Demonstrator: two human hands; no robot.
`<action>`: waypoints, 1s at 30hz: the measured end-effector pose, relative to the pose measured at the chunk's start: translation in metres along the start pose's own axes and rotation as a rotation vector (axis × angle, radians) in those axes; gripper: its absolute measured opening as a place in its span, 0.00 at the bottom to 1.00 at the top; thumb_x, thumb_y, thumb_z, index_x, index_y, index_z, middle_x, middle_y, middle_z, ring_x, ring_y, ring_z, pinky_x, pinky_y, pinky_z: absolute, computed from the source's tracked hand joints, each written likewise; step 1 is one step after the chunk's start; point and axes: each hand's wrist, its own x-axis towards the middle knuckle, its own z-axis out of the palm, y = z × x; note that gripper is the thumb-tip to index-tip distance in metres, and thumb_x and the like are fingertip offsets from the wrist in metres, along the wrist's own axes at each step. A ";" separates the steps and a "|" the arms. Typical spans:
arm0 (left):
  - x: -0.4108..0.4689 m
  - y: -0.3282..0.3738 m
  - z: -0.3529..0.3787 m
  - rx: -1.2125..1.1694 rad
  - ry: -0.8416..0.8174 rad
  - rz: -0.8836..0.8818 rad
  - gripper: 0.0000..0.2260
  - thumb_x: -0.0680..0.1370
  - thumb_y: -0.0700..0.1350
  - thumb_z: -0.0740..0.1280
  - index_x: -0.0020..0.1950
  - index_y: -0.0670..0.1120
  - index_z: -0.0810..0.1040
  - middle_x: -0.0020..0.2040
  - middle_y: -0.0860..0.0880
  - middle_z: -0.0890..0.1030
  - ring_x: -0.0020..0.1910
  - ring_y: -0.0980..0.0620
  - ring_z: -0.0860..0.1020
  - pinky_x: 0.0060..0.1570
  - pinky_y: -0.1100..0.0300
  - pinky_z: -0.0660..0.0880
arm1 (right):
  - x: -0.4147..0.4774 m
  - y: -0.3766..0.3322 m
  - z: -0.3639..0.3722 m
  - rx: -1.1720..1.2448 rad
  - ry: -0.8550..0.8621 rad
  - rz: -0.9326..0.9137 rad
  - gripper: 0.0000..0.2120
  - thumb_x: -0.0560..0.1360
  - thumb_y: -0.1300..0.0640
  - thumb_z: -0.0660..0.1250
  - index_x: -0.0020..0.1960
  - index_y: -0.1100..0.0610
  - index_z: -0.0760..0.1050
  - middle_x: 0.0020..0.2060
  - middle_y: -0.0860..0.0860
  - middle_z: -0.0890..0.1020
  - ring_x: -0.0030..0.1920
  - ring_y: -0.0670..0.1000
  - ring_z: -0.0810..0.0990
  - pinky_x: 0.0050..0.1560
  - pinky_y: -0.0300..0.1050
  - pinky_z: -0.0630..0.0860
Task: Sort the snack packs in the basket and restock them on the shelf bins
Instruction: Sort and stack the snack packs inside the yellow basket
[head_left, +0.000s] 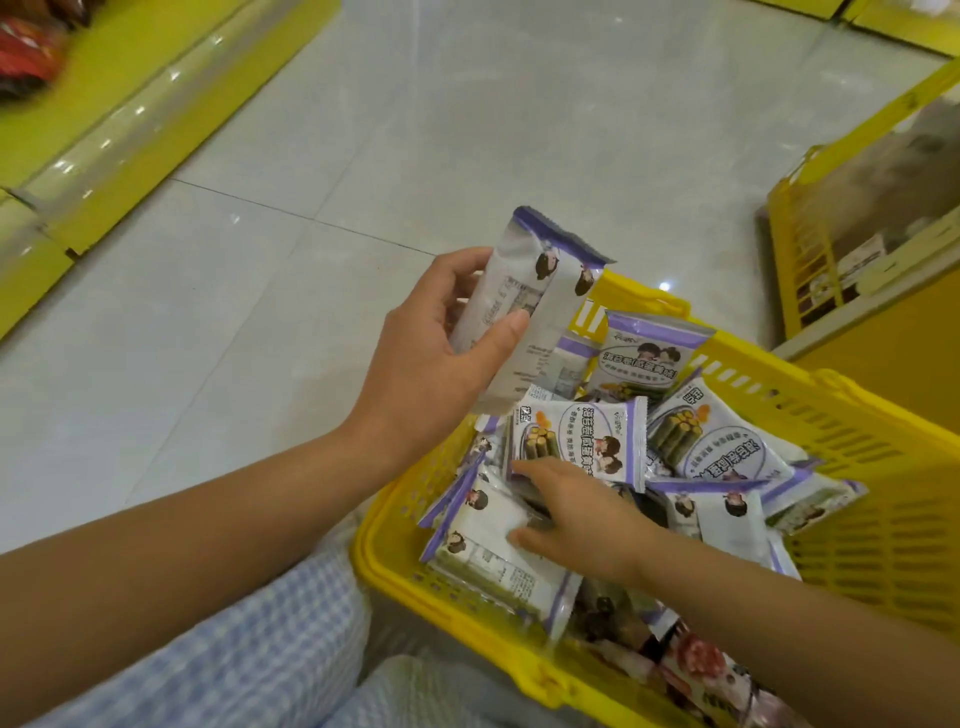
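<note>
Shop aisle: yellow shelves (119, 130), basket (857, 467).

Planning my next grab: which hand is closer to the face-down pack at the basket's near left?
Right. The right hand touches the pack; the left hand holds other packs, raised beyond it.

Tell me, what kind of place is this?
Most likely a shop aisle: a yellow basket full of snack packs, yellow shelves on both sides, and a tiled floor between them.
</note>
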 end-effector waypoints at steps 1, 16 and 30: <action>0.001 -0.001 0.000 0.003 -0.002 0.000 0.15 0.74 0.49 0.69 0.59 0.57 0.72 0.52 0.57 0.81 0.50 0.57 0.81 0.45 0.62 0.79 | 0.007 -0.004 0.002 -0.020 -0.039 0.008 0.30 0.74 0.45 0.67 0.71 0.54 0.64 0.65 0.51 0.71 0.62 0.52 0.71 0.62 0.47 0.70; 0.001 -0.008 -0.006 -0.044 -0.018 0.005 0.14 0.74 0.52 0.69 0.58 0.62 0.72 0.52 0.57 0.81 0.51 0.55 0.81 0.45 0.62 0.79 | 0.016 -0.021 0.016 0.389 0.002 -0.031 0.39 0.66 0.44 0.76 0.70 0.45 0.59 0.60 0.43 0.73 0.57 0.45 0.76 0.58 0.47 0.76; 0.002 -0.008 -0.009 -0.028 -0.027 0.000 0.15 0.75 0.51 0.68 0.60 0.59 0.71 0.54 0.55 0.81 0.52 0.55 0.81 0.44 0.61 0.80 | 0.026 -0.018 0.024 0.167 -0.191 -0.111 0.38 0.77 0.48 0.62 0.79 0.52 0.45 0.76 0.51 0.57 0.75 0.50 0.55 0.75 0.47 0.53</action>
